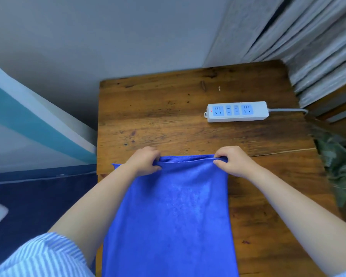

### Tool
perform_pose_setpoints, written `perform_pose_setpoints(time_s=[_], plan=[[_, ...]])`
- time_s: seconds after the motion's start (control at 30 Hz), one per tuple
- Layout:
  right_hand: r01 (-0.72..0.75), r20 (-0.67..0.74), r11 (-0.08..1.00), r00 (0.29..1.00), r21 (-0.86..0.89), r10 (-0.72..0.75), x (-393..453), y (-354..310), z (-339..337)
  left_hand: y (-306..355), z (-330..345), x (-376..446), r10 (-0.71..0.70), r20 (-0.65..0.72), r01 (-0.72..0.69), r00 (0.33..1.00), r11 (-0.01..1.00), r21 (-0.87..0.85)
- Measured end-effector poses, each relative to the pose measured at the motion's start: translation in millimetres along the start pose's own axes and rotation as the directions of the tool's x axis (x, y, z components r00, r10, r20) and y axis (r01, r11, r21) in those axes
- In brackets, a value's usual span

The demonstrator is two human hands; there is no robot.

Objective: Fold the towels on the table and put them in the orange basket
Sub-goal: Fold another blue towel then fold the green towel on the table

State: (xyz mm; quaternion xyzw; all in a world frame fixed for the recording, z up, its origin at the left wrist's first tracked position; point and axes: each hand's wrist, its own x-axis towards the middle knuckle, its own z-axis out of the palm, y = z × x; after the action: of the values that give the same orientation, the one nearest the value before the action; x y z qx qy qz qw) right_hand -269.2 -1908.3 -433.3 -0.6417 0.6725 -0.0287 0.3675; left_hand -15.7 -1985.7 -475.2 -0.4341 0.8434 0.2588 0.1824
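— Table [168, 116]?
— Wooden, beyond the fingers.
— Towel [174, 216]?
— Blue, lying from the fingertips back toward the person (far edge doubled).
— Hands?
— Left hand [146, 161] and right hand [231, 161] each pinch that edge.
— Power strip [237, 111]?
— Beyond the right fingers.

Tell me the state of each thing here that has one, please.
Towel: blue, lying on the table, far edge lifted, not fully folded.
Left hand: pinching the towel's far edge.
Right hand: pinching the same edge.
Power strip: red light on, nothing plugged into it.
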Motion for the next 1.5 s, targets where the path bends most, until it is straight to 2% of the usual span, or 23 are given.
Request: perform_pose_setpoints(time_s=[0.17,0.27,0.4,0.5,0.57,0.67,0.77,0.93,1.07,1.3,1.5], plan=[[-0.062,-0.038,0.998,0.997,-0.015,0.062,-0.8,6.0,1.1,-19.2,-9.5,-18.6,0.027,0.016,-0.028,1.000,0.998,0.057],[-0.122,-0.063,0.992,0.991,-0.014,0.121,-0.5,9.7,10.3,-33.9,-14.9,-34.2,0.047,0.037,-0.052,0.998,0.987,0.155],[-0.187,-0.102,0.982,0.977,-0.015,0.185,1.4,9.3,17.2,-53.9,-17.9,-57.1,0.005,0.078,-0.026,0.997,0.963,0.267],[-0.221,-0.147,0.974,0.966,-0.044,0.213,7.3,3.1,18.6,-64.2,-18.6,-70.4,-0.019,0.042,0.006,0.999,0.958,0.287],[-0.237,-0.163,0.970,0.961,-0.063,0.224,10.0,-1.1,17.7,-67.9,-19.4,-76.9,-0.058,-0.009,0.058,0.998,0.966,0.251],[-0.254,-0.147,0.965,0.959,-0.067,0.242,8.1,-4.7,15.2,-71.6,-20.2,-85.8,-0.172,-0.076,0.176,0.982,0.982,0.061],[-0.290,-0.133,0.955,0.951,-0.059,0.281,3.2,-7.4,12.6,-71.2,-17.4,-92.5,-0.225,-0.140,0.221,0.964,0.974,-0.041],[-0.320,-0.137,0.945,0.941,-0.069,0.309,-5.4,-18.7,10.1,-65.5,-10.6,-105.1,-0.348,-0.270,0.280,0.898,0.924,-0.259],[-0.315,-0.152,0.945,0.942,-0.089,0.300,-20.4,-25.7,5.9,-62.1,-12.9,-119.6,-0.381,-0.296,0.305,0.876,0.913,-0.270],[-0.186,-0.239,0.980,0.957,-0.076,0.163,-64.0,-39.9,-5.7,-55.3,-23.8,-154.9,-0.340,-0.347,0.280,0.874,0.937,-0.211],[-0.187,-0.319,0.981,0.934,-0.047,0.163,-105.0,-50.6,-9.6,-39.3,-35.4,-177.9,-0.290,-0.377,0.219,0.880,0.950,-0.220]])
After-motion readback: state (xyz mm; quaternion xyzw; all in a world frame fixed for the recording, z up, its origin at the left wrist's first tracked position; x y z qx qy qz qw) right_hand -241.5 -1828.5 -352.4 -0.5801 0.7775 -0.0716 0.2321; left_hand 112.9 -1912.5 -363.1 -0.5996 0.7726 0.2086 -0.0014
